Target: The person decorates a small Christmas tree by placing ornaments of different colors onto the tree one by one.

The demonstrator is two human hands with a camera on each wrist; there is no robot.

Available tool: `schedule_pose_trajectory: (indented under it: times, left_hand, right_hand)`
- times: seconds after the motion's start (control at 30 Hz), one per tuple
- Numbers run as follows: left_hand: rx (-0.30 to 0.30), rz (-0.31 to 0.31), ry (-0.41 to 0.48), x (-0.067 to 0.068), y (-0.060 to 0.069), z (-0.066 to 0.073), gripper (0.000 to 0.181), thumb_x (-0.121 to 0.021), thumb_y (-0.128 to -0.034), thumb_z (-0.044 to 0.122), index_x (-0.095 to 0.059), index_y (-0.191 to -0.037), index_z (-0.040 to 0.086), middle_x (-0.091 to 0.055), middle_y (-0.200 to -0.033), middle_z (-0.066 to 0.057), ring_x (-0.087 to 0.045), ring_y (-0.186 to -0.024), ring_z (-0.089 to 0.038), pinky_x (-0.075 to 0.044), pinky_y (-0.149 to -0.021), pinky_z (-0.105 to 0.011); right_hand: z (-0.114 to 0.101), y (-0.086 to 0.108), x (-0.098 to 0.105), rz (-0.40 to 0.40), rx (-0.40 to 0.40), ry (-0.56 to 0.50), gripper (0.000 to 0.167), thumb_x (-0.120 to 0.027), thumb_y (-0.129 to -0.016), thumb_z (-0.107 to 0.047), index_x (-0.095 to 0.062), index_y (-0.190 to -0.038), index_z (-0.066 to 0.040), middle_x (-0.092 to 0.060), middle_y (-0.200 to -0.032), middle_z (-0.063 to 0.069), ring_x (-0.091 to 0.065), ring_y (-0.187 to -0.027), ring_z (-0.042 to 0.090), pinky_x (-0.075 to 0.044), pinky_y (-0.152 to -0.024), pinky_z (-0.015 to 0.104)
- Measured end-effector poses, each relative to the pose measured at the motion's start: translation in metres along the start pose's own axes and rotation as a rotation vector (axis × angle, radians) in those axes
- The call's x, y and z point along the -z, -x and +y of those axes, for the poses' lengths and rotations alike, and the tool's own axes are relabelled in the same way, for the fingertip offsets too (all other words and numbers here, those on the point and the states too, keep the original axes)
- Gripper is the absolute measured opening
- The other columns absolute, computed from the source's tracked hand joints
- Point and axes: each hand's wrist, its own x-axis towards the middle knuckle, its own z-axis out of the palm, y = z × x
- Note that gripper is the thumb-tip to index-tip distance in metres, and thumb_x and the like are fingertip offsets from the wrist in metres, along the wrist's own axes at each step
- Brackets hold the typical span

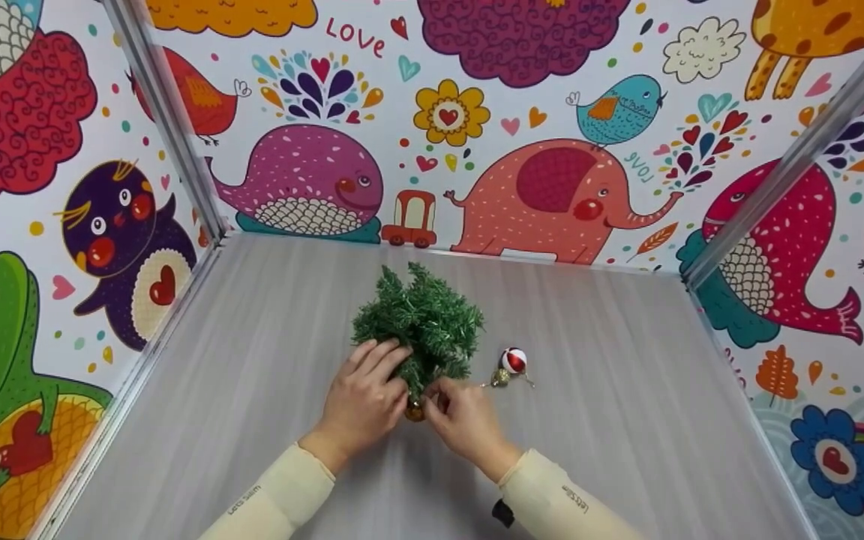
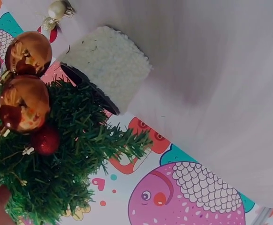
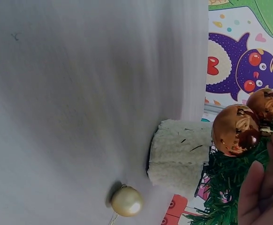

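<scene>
A small green artificial Christmas tree (image 1: 432, 307) stands on the table; its fuzzy white pot (image 2: 110, 63) shows in both wrist views. My left hand (image 1: 361, 397) holds the branches at the tree's near left. From the right, my right hand (image 1: 471, 420) pinches near the metal cap of a shiny copper bauble (image 3: 234, 130) with thumb and forefinger; the exact grip is partly hidden. A second copper bauble (image 2: 30, 52) sits close beside it. Below them in the left wrist view, a small red bauble (image 2: 45, 139) lies against the green needles.
Right of the tree lie a red-and-white bauble (image 1: 514, 360) and a small glittery gold one (image 1: 502, 377) with strings. A pale gold bauble (image 3: 127, 200) rests on the table near the pot. Printed cartoon panels (image 1: 447, 120) wall in the grey tabletop (image 1: 267, 322) at back and sides.
</scene>
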Motion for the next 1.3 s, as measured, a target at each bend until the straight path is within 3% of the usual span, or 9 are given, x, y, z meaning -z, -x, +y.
schedule_pose_trajectory:
  times: [0.4, 0.73, 1.07, 1.3]
  left_hand:
    - [-0.017, -0.026, 0.019, -0.002, 0.003, 0.002, 0.016, -0.082, -0.0748, 0.024, -0.071, -0.071, 0.014, -0.064, -0.127, -0.008, -0.054, -0.124, -0.028, -0.034, -0.109, -0.045]
    - [-0.030, -0.024, 0.020, -0.002, 0.003, -0.001, 0.018, -0.083, -0.0739, 0.027, -0.070, -0.071, 0.015, -0.064, -0.128, -0.007, -0.054, -0.124, -0.028, -0.035, -0.107, -0.045]
    - [-0.031, -0.046, 0.045, 0.000, 0.003, -0.004, 0.014, -0.080, -0.0754, 0.024, -0.070, -0.074, 0.015, -0.063, -0.129, -0.007, -0.053, -0.125, -0.029, -0.034, -0.109, -0.045]
    - [-0.028, 0.004, 0.093, 0.000, 0.003, -0.005, 0.015, -0.077, -0.0737, 0.022, -0.066, -0.076, 0.012, -0.062, -0.130, -0.011, -0.054, -0.123, -0.030, -0.036, -0.106, -0.047]
  right_hand:
    - [0.002, 0.005, 0.001, -0.033, -0.015, -0.026, 0.009, -0.070, -0.082, -0.006, -0.070, -0.080, -0.016, -0.057, -0.065, -0.013, -0.049, -0.055, 0.001, -0.042, -0.048, 0.020]
    - [0.002, 0.003, 0.003, -0.024, -0.017, -0.087, 0.009, -0.070, -0.086, -0.008, -0.072, -0.083, -0.016, -0.051, -0.061, -0.015, -0.044, -0.050, -0.001, -0.038, -0.044, 0.019]
    - [0.004, 0.005, 0.007, 0.001, 0.038, -0.105, 0.009, -0.071, -0.086, -0.006, -0.072, -0.086, -0.016, -0.054, -0.065, -0.015, -0.046, -0.052, -0.001, -0.039, -0.044, 0.018]
    - [0.009, 0.007, 0.011, 0.014, 0.082, -0.091, 0.009, -0.071, -0.086, -0.006, -0.073, -0.090, -0.014, -0.055, -0.066, -0.016, -0.046, -0.052, -0.002, -0.040, -0.046, 0.016]
